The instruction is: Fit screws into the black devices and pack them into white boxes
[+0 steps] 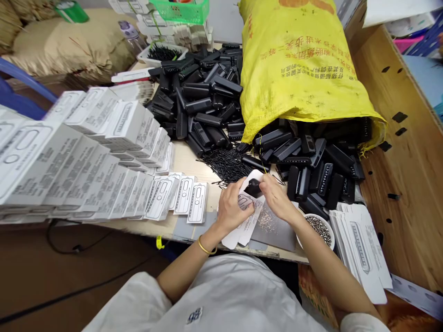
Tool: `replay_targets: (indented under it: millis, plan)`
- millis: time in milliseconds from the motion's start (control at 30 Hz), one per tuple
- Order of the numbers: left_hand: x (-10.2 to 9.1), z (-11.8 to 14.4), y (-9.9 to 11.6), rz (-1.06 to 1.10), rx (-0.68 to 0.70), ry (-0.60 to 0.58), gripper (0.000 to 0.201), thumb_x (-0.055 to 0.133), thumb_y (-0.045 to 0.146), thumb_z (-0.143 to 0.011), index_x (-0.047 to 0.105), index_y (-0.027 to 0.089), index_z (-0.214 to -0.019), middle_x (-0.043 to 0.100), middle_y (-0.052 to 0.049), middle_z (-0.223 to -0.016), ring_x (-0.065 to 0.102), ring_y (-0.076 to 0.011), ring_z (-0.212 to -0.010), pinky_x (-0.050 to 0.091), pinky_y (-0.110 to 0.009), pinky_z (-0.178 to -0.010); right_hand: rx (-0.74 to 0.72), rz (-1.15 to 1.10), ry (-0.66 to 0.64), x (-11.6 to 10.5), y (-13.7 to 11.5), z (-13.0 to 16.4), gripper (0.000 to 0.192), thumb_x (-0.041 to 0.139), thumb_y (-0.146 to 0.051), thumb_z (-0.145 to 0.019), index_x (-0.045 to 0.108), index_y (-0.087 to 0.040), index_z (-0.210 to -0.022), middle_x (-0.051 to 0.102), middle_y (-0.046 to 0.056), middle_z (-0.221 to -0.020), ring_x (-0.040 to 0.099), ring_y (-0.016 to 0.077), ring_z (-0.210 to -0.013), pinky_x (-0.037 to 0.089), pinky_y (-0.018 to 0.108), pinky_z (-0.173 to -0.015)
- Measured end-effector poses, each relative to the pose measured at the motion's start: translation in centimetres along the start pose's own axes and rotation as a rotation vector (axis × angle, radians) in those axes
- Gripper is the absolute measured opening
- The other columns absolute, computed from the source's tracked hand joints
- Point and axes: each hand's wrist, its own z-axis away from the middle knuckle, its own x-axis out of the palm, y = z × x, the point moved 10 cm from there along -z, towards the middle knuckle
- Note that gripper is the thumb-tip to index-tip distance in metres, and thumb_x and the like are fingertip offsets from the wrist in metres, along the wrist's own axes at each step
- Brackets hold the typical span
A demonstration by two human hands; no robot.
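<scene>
Counter (188,166): a pale work surface was seen, crowded from edge to edge.
Yellow sack (297,64): it was laid on its side at the back right, its mouth open toward the person, and black plastic cases (311,161) were spilled from it.
Second heap of cases (200,97): it was piled behind the centre, well apart from the hands.
Packed white boxes (69,152): they were stacked in leaning rows along the left.
Flat printed cards (360,240): a fanned stack was kept at the right edge, just beside a small bowl of metal bits (320,228).
Black pins (226,163): a loose scatter was lying just beyond the hands.
Left hand (232,207): it was closed on a white packaging card (247,221), which was held at the near edge of the counter.
Right hand (275,196): its fingers were pinched on a small black case (253,188), which was pressed against the card's top.
Handling, as judged: the card would best be kept flat and steady while the case is squared to its cut-out before it is pushed home.
</scene>
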Motion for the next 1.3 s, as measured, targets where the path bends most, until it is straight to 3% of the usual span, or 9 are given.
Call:
replay_targets:
  millis: [200, 333, 467, 600, 700, 900, 1000, 1100, 1300]
  plan:
    - [-2.4, -0.5, -1.3, 0.087, -0.042, 0.145, 0.068, 0.066, 0.017, -0.069, 0.041, 0.019, -0.133, 0.061, -0.010, -0.119, 0.060, -0.0243, -0.110, 0.049, -0.037, -0.094, 0.457, 0.619, -0.033, 0.6, 8.0, -2.3, 0.022, 0.036, -0.017, -0.095, 0.057, -0.011, -0.101, 0.065, 0.018, -0.103, 0.066, 0.0253, -0.092, 0.049, 0.033, -0.074]
    - [-2.4, -0.6, 0.6, 0.187, -0.015, 0.109, 0.073, 0.066, 0.017, -0.069, 0.038, 0.020, -0.137, 0.059, -0.010, -0.126, 0.058, -0.0244, -0.117, 0.047, -0.038, -0.100, 0.487, 0.710, -0.070, 0.8, 9.0, -3.0, 0.026, 0.037, -0.003, -0.088, 0.060, -0.007, -0.100, 0.065, 0.023, -0.105, 0.067, 0.0296, -0.096, 0.050, 0.036, -0.074]
    - [-0.8, -0.3, 3.6, 0.385, -0.043, -0.028, 0.078, 0.066, 0.020, -0.071, 0.034, 0.021, -0.141, 0.054, -0.011, -0.135, 0.055, -0.0246, -0.123, 0.045, -0.039, -0.105, 0.427, 0.380, 0.161, -4.0, 7.4, -1.4, 0.003, 0.056, -0.014, -0.083, 0.058, -0.016, -0.082, 0.067, 0.009, -0.082, 0.068, 0.0226, -0.077, 0.053, 0.034, -0.071]
    - [3.5, 0.7, 6.5, 0.581, -0.071, -0.212, 0.083, 0.067, 0.019, -0.072, 0.028, 0.022, -0.145, 0.047, -0.012, -0.143, 0.047, -0.0262, -0.132, 0.040, -0.041, -0.110, 0.188, -0.356, 0.676, -11.2, 3.6, 4.3, 0.029, 0.066, -0.024, -0.079, 0.049, -0.024, -0.102, 0.062, -0.006, -0.071, 0.061, 0.0132, -0.053, 0.051, 0.026, -0.051]
    - [6.6, 1.4, 7.7, 0.654, -0.044, -0.251, 0.086, 0.066, 0.017, -0.074, 0.020, 0.021, -0.147, 0.039, -0.015, -0.149, 0.041, -0.0267, -0.137, 0.036, -0.043, -0.113, 0.035, -0.420, 0.856, -12.8, 0.8, 9.0, 0.027, 0.068, -0.024, -0.080, 0.049, -0.025, -0.099, 0.064, -0.006, -0.076, 0.058, 0.0098, -0.050, 0.049, 0.024, -0.050]
    - [8.6, 2.0, 8.4, 0.643, 0.056, -0.203, 0.075, 0.063, 0.015, -0.075, 0.024, 0.021, -0.140, 0.043, -0.015, -0.141, 0.044, -0.0249, -0.133, 0.038, -0.045, -0.110, 0.024, -0.028, 0.621, -9.3, 1.4, 11.3, 0.004, 0.061, -0.024, -0.086, 0.064, -0.022, -0.088, 0.063, 0.003, -0.090, 0.061, 0.0166, -0.087, 0.051, 0.032, -0.076]
    - [8.3, 1.9, 9.1, 0.629, 0.120, -0.214, 0.056, 0.060, 0.011, -0.074, 0.038, 0.022, -0.125, 0.049, -0.012, -0.134, 0.048, -0.0242, -0.127, 0.042, -0.044, -0.106, 0.155, -0.198, 0.658, -8.6, 4.3, 11.3, 0.025, 0.065, -0.033, -0.083, 0.059, -0.023, -0.105, 0.059, 0.005, -0.105, 0.060, 0.0171, -0.091, 0.050, 0.031, -0.076]
    - [8.4, 1.6, 9.4, 0.624, 0.140, -0.284, 0.046, 0.059, 0.009, -0.074, 0.041, 0.022, -0.114, 0.048, -0.012, -0.137, 0.047, -0.0249, -0.129, 0.041, -0.045, -0.107, 0.262, -0.328, 0.627, -6.5, 5.4, 10.2, 0.031, 0.061, -0.040, -0.085, 0.052, -0.023, -0.110, 0.060, 0.003, -0.097, 0.060, 0.0161, -0.082, 0.050, 0.031, -0.073]
    - [8.6, 1.3, 8.3, 0.763, 0.043, -0.324, 0.076, 0.061, 0.020, -0.082, 0.011, 0.020, -0.139, 0.038, -0.022, -0.145, 0.041, -0.0270, -0.137, 0.039, -0.050, -0.109, -0.043, 0.019, 0.665, -5.0, 0.2, 10.0, 0.017, 0.051, -0.037, -0.090, 0.060, -0.023, -0.089, 0.063, 0.008, -0.100, 0.061, 0.0228, -0.095, 0.049, 0.041, -0.083]
